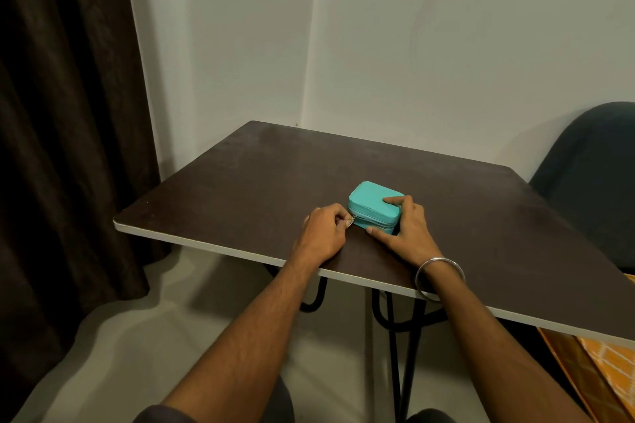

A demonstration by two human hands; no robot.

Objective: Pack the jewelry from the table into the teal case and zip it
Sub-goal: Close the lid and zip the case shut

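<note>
The small teal case (371, 197) lies with its lid down on the dark brown table (240, 182), near the front edge. My left hand (324, 233) pinches the metal zipper pull (352, 219) at the case's front left corner. My right hand (403, 227) holds the case at its right end, with the index finger laid across the lid and the thumb against the front side. A silver bangle (439, 276) sits on my right wrist. No loose jewelry shows on the table.
The table stands in a corner against white walls. A dark curtain (62, 148) hangs at the left. A dark chair back (591, 182) rises at the right, and orange patterned fabric (604, 374) lies below the table's right edge.
</note>
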